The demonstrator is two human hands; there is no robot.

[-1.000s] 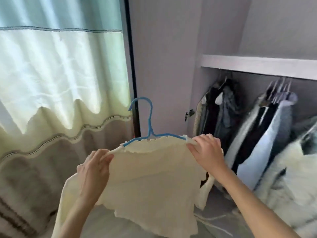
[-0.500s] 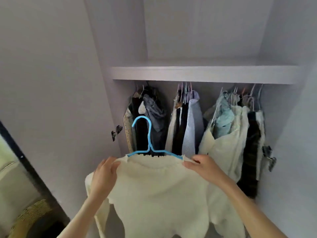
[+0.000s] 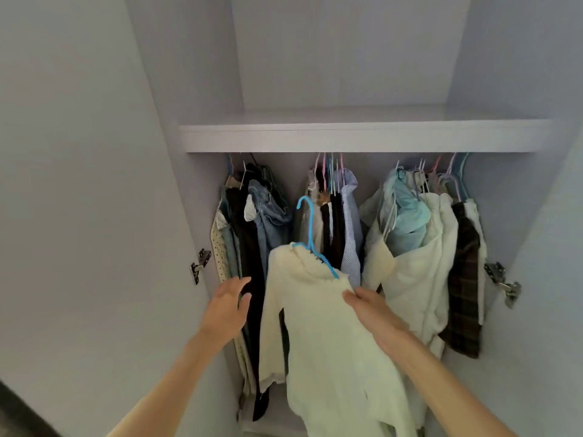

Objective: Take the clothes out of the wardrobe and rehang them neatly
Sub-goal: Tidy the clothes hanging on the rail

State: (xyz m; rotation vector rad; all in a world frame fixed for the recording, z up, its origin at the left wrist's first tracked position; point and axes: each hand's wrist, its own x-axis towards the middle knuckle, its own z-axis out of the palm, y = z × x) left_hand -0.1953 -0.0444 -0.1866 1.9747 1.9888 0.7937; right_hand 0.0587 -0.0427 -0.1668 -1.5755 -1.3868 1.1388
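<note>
Right grip (image 3: 367, 302) apparently pinches cream sweater (image 3: 318, 326).

- Two forearms are seen rising from the lower edge of the view, one on each side.
- Both forearms are left bare from the frame edge to the wrist; no sleeve or cuff is seen on either.
- The left hand (image 3: 227, 305) is shown from the back, with the knuckles and the thumb visible.
- The right hand (image 3: 373, 309) is likewise shown from the back, its thumb edge turned to the left.
- No ring, watch, bracelet or glove can be made out on either hand or wrist.
- The fingernails cannot be made out at this sharpness.
</note>
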